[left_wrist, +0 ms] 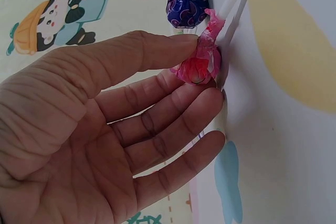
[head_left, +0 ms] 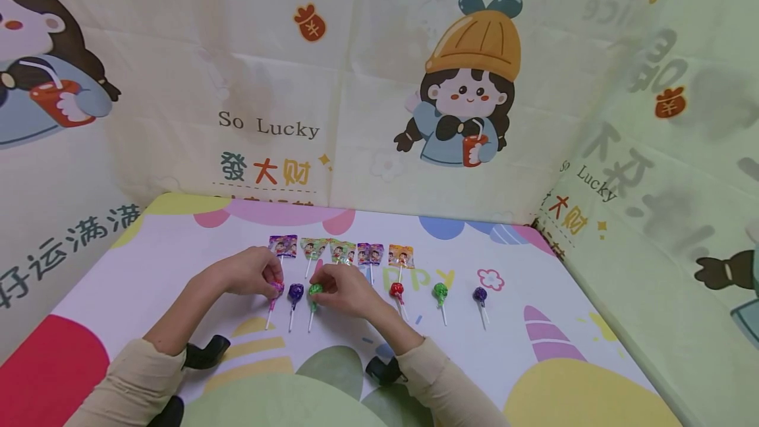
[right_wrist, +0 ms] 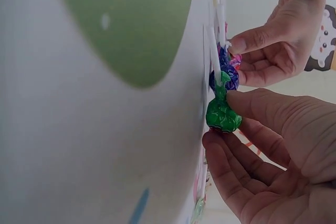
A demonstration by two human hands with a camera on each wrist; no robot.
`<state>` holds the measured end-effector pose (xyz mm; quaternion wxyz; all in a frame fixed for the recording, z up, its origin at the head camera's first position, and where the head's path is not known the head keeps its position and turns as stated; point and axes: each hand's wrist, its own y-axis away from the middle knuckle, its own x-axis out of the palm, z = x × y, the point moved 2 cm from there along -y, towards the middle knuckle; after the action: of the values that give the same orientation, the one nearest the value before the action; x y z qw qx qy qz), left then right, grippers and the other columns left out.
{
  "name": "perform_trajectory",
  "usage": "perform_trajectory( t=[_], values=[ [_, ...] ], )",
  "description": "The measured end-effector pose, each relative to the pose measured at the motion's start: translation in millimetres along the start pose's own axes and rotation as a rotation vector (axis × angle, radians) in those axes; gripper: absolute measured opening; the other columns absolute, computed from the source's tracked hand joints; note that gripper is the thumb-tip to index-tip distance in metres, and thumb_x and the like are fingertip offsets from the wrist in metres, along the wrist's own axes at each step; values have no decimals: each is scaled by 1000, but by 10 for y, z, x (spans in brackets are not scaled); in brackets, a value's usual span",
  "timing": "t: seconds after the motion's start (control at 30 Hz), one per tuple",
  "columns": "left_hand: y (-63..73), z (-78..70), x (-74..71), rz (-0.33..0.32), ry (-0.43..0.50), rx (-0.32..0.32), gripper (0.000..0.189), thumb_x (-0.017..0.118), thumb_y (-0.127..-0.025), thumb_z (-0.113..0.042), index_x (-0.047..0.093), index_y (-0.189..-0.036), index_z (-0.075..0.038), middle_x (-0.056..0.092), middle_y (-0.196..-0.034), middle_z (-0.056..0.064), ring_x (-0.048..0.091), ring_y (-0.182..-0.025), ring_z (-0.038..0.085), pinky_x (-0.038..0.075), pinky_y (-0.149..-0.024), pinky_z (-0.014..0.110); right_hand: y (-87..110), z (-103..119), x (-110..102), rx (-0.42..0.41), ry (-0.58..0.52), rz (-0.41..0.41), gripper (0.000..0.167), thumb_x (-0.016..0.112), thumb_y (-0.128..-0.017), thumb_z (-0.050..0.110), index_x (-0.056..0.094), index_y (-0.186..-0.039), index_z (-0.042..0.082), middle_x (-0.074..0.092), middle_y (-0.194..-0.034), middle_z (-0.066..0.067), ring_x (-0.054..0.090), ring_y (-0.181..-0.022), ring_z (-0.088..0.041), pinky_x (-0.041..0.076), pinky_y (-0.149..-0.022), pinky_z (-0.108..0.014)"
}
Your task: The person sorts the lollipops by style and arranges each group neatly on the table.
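My left hand (head_left: 252,271) pinches a pink-wrapped lollipop (left_wrist: 197,70) by its head, between thumb and fingers. With thumb and fingertips, my right hand (head_left: 345,290) pinches a green lollipop (right_wrist: 223,115). Between the two hands lies a dark purple lollipop (head_left: 296,292), untouched, its white stick pointing toward me. Farther right on the table are a red lollipop (head_left: 396,289), another green lollipop (head_left: 440,291) and another purple lollipop (head_left: 480,294), spaced apart in the same row.
Behind this row lies a line of flat-wrapped lollipops, among them a purple one (head_left: 283,246), a green one (head_left: 313,248) and an orange one (head_left: 401,256). The patterned table (head_left: 462,361) meets cloth-covered walls (head_left: 367,84) at the back and sides.
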<state>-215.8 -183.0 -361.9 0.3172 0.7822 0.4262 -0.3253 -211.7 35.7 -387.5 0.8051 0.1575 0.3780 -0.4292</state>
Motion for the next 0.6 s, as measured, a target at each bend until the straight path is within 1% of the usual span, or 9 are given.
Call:
perform_trajectory(
  t=[0.17, 0.37, 0.6],
  values=[
    [0, 1, 6, 6, 1, -8, 15, 83, -83, -9, 70, -90, -8, 62, -80, 3, 54, -76, 18, 51, -69, 31, -1, -15, 12, 0, 8, 6, 21, 80, -88, 12, 73, -107, 7, 72, -95, -1, 60, -81, -3, 52, -78, -16],
    [-2, -3, 8, 9, 4, -6, 15, 83, -83, -9, 70, -90, -8, 62, -80, 3, 54, -76, 18, 51, -70, 31, 2, -11, -2, -1, 4, 18, 22, 80, -88, 12, 72, -108, 7, 72, -94, -2, 59, -80, -2, 51, -77, -17],
    [0, -7, 10, 11, 8, -5, 15, 83, -83, -8, 69, -90, -7, 62, -80, 3, 54, -76, 18, 51, -70, 31, 27, -3, -32, 7, 9, 14, 24, 81, -88, 14, 72, -109, 7, 73, -98, -3, 64, -87, -8, 52, -78, -18]
  ],
)
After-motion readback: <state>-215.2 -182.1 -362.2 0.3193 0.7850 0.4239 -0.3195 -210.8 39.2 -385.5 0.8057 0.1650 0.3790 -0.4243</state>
